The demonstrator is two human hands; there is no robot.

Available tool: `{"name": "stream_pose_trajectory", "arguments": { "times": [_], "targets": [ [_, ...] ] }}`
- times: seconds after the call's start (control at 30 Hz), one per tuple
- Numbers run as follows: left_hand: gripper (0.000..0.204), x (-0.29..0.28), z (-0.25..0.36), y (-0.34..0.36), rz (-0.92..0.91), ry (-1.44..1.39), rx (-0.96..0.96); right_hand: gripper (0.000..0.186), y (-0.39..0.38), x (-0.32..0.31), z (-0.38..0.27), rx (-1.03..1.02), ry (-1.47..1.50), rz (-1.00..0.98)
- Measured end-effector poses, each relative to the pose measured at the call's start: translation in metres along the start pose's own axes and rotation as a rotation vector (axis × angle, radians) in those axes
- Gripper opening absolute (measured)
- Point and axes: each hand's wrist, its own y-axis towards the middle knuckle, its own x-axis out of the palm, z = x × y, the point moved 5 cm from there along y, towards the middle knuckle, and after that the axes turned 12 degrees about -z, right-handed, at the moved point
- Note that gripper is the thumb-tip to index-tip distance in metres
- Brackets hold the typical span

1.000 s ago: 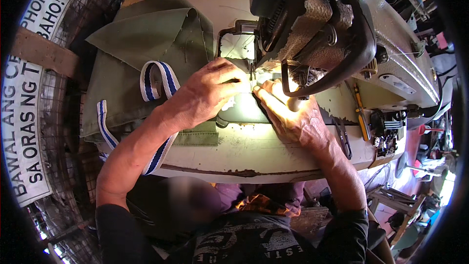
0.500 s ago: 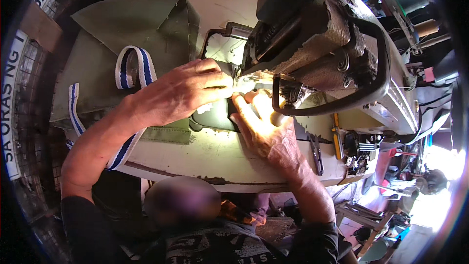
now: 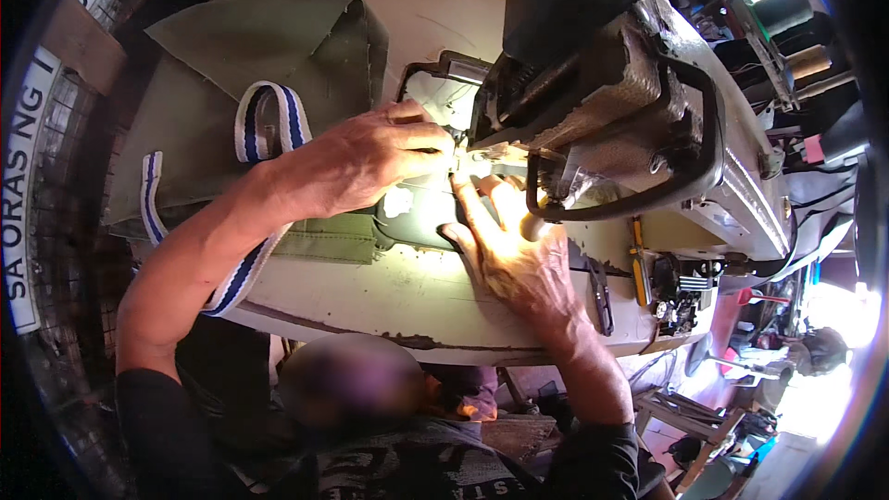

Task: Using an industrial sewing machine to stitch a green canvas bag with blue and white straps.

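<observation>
Beside the needle area of a dark sewing machine, my left hand has its fingers pressed together. What they pinch is hidden by the hand and the glare. My right hand lies palm down on the lit machine bed, thumb and index finger spread apart, fingertips close to the presser foot. Under and behind my left arm spreads a large olive-green cloth with a folded, stitched edge. A white strap with a blue stripe loops over the cloth and passes beneath my left forearm.
A curved black bar juts from the machine above my right hand. Right of that hand lie dark snips and a yellow-handled tool. The worn table edge runs in front. Cluttered shelves stand at the right.
The view has shifted slightly, so cloth, strap and machine appear farther right. My right thumb and index finger have spread farther apart. My left hand stays by the needle area.
</observation>
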Motion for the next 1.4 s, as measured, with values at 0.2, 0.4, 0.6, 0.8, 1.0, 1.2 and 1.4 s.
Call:
{"name": "stream_pose_trajectory", "arguments": {
  "times": [0.2, 0.4, 0.6, 0.8, 1.0, 1.2, 1.4],
  "targets": [
    [0.035, 0.000, -0.002, 0.002, 0.002, -0.002, 0.008, 0.045, -0.094, -0.056, 0.026, 0.298, 0.181, -0.028],
    [0.039, -0.001, -0.008, 0.001, -0.019, -0.005, -0.031, 0.033, -0.198, -0.209, 0.177, 0.583, -0.450, 0.456],
    [0.039, 0.000, -0.008, -0.001, -0.046, 0.030, -0.101, 0.031, -0.201, -0.248, 0.404, 0.620, -0.336, -0.078],
    [0.040, 0.000, -0.007, -0.002, -0.023, 0.064, -0.101, 0.041, -0.299, -0.225, 0.399, 0.674, -0.157, 0.219],
    [0.041, 0.001, -0.011, -0.001, -0.023, 0.015, -0.078, 0.049, -0.398, -0.064, 0.350, 0.789, -0.021, 0.509],
    [0.037, -0.006, -0.006, 0.003, -0.085, -0.030, -0.058, 0.050, -0.322, -0.197, 0.326, 0.969, -0.326, 0.682],
    [0.034, 0.021, 0.028, 0.001, -0.080, -0.296, -0.408, 0.032, -0.188, -0.115, 0.116, 0.629, -0.063, 0.567]
  ]
}}
